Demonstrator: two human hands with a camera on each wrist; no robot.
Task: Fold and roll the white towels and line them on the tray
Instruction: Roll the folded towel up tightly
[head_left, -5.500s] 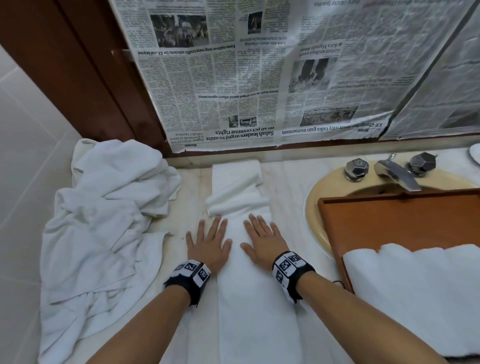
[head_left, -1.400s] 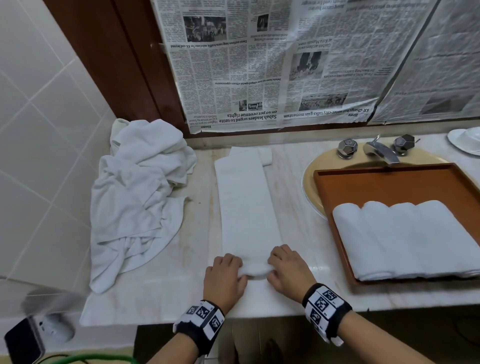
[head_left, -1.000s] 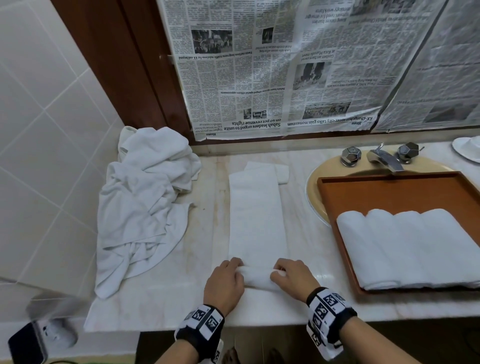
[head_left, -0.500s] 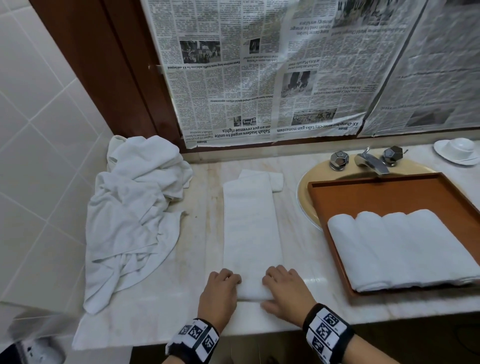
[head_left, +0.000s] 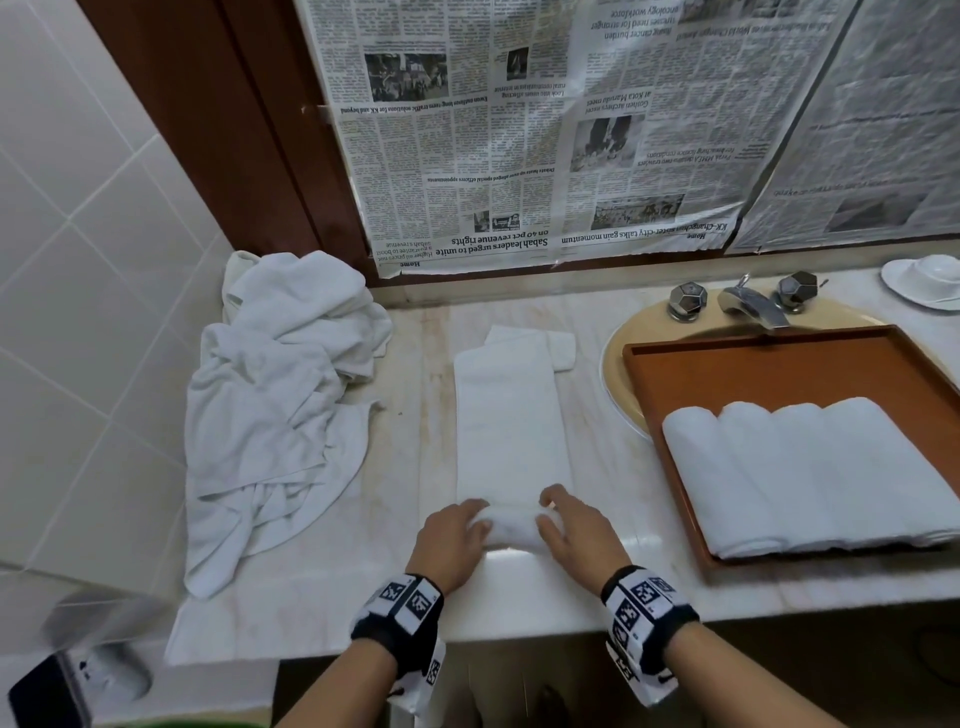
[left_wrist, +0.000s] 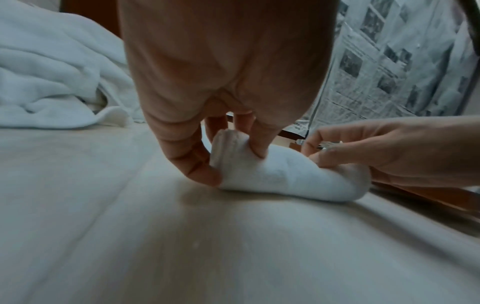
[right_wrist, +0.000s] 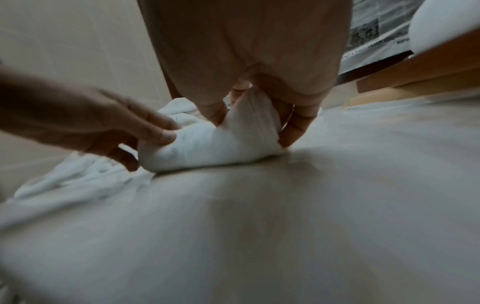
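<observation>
A white towel (head_left: 511, 426) folded into a long strip lies on the marble counter, running away from me. Its near end is rolled into a short roll (head_left: 511, 527) (left_wrist: 285, 174) (right_wrist: 207, 146). My left hand (head_left: 454, 535) (left_wrist: 221, 148) grips the roll's left end, fingers curled over it and thumb behind. At the right end my right hand (head_left: 569, 532) (right_wrist: 262, 123) grips the same way. To the right, the brown tray (head_left: 779, 364) holds several rolled white towels (head_left: 810, 473) side by side along its near half.
A heap of loose white towels (head_left: 275, 405) lies on the counter's left end against the tiled wall. The tray sits over a beige sink (head_left: 623, 343) with a tap (head_left: 748, 306). A white cup and saucer (head_left: 924, 280) stand far right. Newspaper (head_left: 545, 130) covers the back.
The towel was flattened under both palms earlier. Both hands then took the near end and have rolled it forward; the roll is thicker and slightly farther from the counter edge.
</observation>
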